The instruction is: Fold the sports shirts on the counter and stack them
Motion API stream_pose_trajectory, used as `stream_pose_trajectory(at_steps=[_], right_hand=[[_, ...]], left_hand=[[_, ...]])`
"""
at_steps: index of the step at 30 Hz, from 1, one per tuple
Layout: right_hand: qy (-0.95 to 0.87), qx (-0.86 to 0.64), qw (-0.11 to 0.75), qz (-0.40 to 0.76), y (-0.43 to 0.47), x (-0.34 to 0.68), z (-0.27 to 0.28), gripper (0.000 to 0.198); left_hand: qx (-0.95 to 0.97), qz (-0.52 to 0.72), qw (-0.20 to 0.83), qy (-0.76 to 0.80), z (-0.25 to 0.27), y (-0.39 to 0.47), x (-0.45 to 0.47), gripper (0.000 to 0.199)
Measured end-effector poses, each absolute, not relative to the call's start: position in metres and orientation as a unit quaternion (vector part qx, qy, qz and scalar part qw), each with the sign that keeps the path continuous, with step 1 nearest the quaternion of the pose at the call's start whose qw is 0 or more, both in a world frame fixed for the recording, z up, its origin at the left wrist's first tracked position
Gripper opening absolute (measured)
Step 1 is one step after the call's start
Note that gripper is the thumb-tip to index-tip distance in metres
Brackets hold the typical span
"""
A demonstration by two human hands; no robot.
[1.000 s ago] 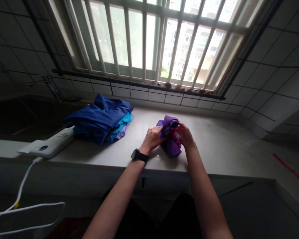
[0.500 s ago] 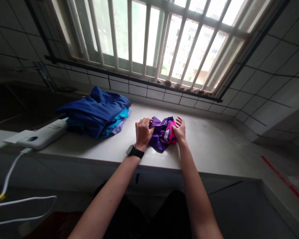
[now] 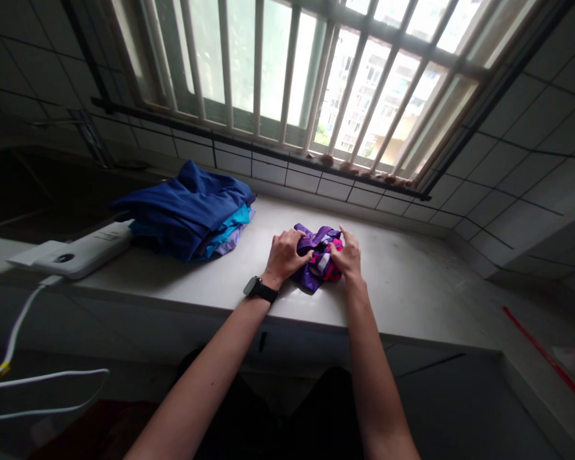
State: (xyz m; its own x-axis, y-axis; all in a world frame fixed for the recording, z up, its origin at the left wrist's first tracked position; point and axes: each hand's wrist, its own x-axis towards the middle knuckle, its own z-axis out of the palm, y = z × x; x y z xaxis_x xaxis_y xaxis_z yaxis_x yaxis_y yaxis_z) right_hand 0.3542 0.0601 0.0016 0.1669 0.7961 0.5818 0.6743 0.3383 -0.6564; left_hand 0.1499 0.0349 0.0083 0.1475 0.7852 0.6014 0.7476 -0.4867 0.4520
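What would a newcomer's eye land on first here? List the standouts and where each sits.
At the centre of the pale counter, the left hand and right hand press on a bunched purple and pink cloth. To the left lies a pile of blue garments, with a white device beside it at the counter's edge. Behind, a barred window lets in bright daylight.

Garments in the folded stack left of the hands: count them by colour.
3 show: a dark blue garment on top, a teal one under it, a lilac one at the bottom edge. More may be hidden beneath.
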Motion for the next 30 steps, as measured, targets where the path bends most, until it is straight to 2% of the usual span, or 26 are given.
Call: stream_pose_trajectory(at_steps=[2, 4, 6, 8, 11, 15, 18, 23, 27, 30], right_hand=[[-0.673, -0.580, 0.449, 0.094, 0.060, 0.351, -0.001, 0.034], [-0.675, -0.597, 0.427, 0.078, 0.059, 0.349, 0.001, 0.026], [-0.639, -0.607, 0.471, 0.024, 0.055, 0.348, 0.007, 0.023], [-0.574, -0.604, 0.553, -0.027, 0.051, 0.349, 0.014, 0.026], [-0.486, -0.608, 0.626, -0.043, 0.046, 0.354, 0.020, 0.028], [-0.493, -0.638, 0.590, -0.028, 0.050, 0.357, 0.017, 0.013], [-0.573, -0.588, 0.570, -0.022, 0.053, 0.351, 0.015, 0.010], [-0.626, -0.488, 0.604, 0.078, 0.048, 0.338, 0.016, 0.009], [-0.585, -0.528, 0.610, 0.084, 0.048, 0.335, 0.015, 0.014], [-0.563, -0.540, 0.624, 0.043, 0.051, 0.336, 0.015, 0.009]], left_hand=[[0.806, 0.350, 0.049, 0.476, 0.005, 0.036, 0.151, 0.018], [0.818, 0.320, 0.061, 0.475, 0.004, 0.036, 0.151, 0.011], [0.769, 0.373, 0.038, 0.518, 0.006, 0.037, 0.148, 0.014], [0.670, 0.466, -0.006, 0.578, 0.010, 0.037, 0.143, 0.014], [0.556, 0.542, -0.038, 0.629, 0.014, 0.036, 0.137, 0.015], [0.574, 0.534, -0.035, 0.620, 0.015, 0.034, 0.139, 0.029], [0.641, 0.500, -0.027, 0.582, 0.014, 0.033, 0.144, 0.034], [0.770, 0.415, 0.023, 0.484, 0.011, 0.034, 0.149, 0.053], [0.773, 0.403, 0.022, 0.489, 0.010, 0.036, 0.148, 0.025], [0.714, 0.456, -0.012, 0.532, 0.011, 0.035, 0.146, 0.023]])
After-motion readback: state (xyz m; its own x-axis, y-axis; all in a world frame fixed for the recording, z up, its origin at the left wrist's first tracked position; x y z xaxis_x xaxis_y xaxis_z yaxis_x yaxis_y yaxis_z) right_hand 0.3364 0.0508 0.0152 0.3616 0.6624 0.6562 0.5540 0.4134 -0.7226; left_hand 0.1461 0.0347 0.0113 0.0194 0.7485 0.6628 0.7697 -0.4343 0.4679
